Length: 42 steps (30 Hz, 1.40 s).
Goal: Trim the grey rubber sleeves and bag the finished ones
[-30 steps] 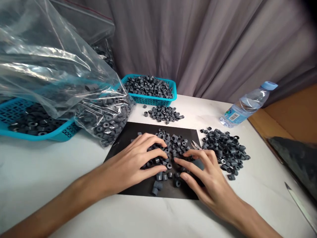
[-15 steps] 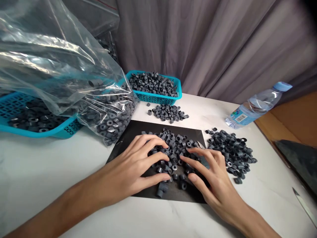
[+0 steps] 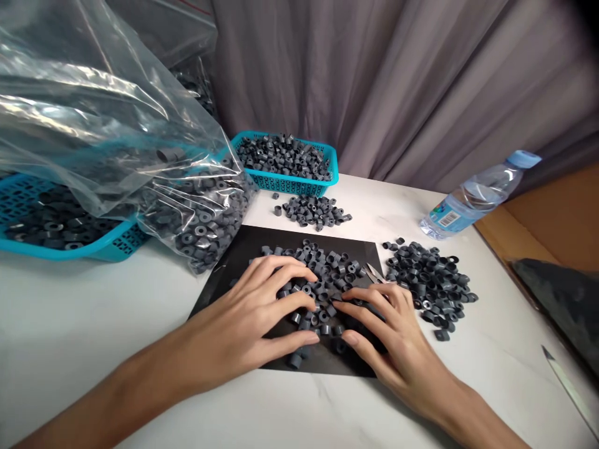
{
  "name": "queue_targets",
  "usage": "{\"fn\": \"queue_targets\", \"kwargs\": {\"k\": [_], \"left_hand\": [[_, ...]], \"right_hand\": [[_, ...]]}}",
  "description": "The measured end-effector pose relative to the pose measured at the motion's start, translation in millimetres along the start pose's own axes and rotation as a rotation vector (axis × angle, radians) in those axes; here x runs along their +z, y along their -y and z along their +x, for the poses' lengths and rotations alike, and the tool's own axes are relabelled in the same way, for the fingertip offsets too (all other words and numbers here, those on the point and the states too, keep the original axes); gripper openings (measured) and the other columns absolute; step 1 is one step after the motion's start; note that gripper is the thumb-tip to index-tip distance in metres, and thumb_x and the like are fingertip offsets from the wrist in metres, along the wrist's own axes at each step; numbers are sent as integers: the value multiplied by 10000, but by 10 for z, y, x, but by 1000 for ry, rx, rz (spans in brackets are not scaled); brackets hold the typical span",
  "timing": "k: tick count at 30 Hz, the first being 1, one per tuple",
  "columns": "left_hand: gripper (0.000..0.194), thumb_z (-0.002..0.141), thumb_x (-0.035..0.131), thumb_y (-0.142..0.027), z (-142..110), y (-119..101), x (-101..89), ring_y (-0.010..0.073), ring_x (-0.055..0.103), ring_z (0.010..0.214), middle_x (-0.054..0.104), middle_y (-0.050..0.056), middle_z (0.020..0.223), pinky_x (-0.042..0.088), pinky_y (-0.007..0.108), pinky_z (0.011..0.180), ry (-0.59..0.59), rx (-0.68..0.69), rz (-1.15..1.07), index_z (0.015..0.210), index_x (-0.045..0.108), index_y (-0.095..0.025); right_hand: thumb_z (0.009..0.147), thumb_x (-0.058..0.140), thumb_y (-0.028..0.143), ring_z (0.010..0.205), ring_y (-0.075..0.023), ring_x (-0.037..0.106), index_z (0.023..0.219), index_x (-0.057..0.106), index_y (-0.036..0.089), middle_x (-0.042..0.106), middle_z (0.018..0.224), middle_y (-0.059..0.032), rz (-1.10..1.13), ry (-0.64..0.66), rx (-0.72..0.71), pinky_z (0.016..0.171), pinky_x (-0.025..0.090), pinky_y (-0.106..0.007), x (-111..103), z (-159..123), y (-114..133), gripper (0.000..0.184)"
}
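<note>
Our right hand [image 3: 397, 340] sits slightly nearer than before. Left to right, we have a turquoise basket [image 3: 115, 247] and clear bag [image 3: 116, 106] holding grey pieces [image 3: 53, 227], our left hand [image 3: 259, 305], a heaped far basket [image 3: 285, 183], and loose pieces [image 3: 327, 282] between our hands, both unclenched.

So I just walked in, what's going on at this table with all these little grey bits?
A person's left hand and right hand are spread at either side of a pile of small grey parts on a black mat. Another heap lies off the mat to the right, and a blue basket behind holds more.
</note>
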<state>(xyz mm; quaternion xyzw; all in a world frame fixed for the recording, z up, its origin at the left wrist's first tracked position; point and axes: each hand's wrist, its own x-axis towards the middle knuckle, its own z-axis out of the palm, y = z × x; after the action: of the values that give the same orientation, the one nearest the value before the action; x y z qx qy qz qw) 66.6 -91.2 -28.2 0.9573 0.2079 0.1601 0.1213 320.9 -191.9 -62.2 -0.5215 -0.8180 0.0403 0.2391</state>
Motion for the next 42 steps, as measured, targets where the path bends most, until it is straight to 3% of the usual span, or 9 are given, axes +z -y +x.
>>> {"fn": "queue_targets", "kwargs": {"k": [3, 7, 19, 27, 35, 42], "left_hand": [[169, 947, 669, -404, 3, -12, -33, 274, 462, 1325, 611, 62, 1305, 407, 412, 1070, -9, 53, -12, 1028, 674, -256], [218, 905, 724, -410, -4, -17, -25, 293, 506, 1274, 637, 77, 1274, 409, 426, 1043, 26, 113, -7, 1033, 675, -242], [171, 987, 626, -330, -7, 63, 11, 248, 506, 1258, 630, 60, 1265, 383, 395, 1064, 10, 56, -27, 1133, 652, -244], [405, 957, 641, -472, 10, 6, 55, 269, 520, 1246, 625, 78, 1284, 405, 400, 1058, 18, 55, -17, 1292, 631, -244], [475, 904, 719, -451, -1, 1, 86, 291, 513, 1268, 619, 73, 1324, 417, 425, 1063, 36, 75, -14, 1342, 616, -299], [605, 878, 712, -545, 4, 34, 81, 318, 480, 1291, 595, 102, 1356, 423, 465, 1063, 37, 56, 23, 1390, 563, -259]], "right_hand": [[1039, 541, 310, 1172, -268, 484, 1310, 593, 221, 640, 1291, -82, 3, -15, 1, 987, 425, -473, 1, 10, 12, 290], [1037, 537, 333, 1177, -270, 517, 1297, 597, 220, 651, 1301, -91, 5, -29, 16, 987, 458, -474, 16, 22, 20, 289], [1040, 540, 338, 1235, -284, 472, 1377, 527, 175, 607, 1400, -105, -6, -23, 15, 1021, 468, -489, 54, 8, 1, 374], [1040, 533, 342, 1212, -286, 519, 1369, 543, 178, 633, 1382, -113, -12, -28, -2, 988, 507, -488, 44, 20, 26, 367], [1037, 534, 342, 1202, -282, 540, 1361, 563, 185, 646, 1361, -119, 9, -26, 5, 981, 519, -483, 36, 34, 30, 361], [1040, 534, 321, 1184, -285, 523, 1352, 569, 154, 644, 1365, -115, -14, -35, -15, 972, 510, -485, 40, 25, 28, 356]]}}
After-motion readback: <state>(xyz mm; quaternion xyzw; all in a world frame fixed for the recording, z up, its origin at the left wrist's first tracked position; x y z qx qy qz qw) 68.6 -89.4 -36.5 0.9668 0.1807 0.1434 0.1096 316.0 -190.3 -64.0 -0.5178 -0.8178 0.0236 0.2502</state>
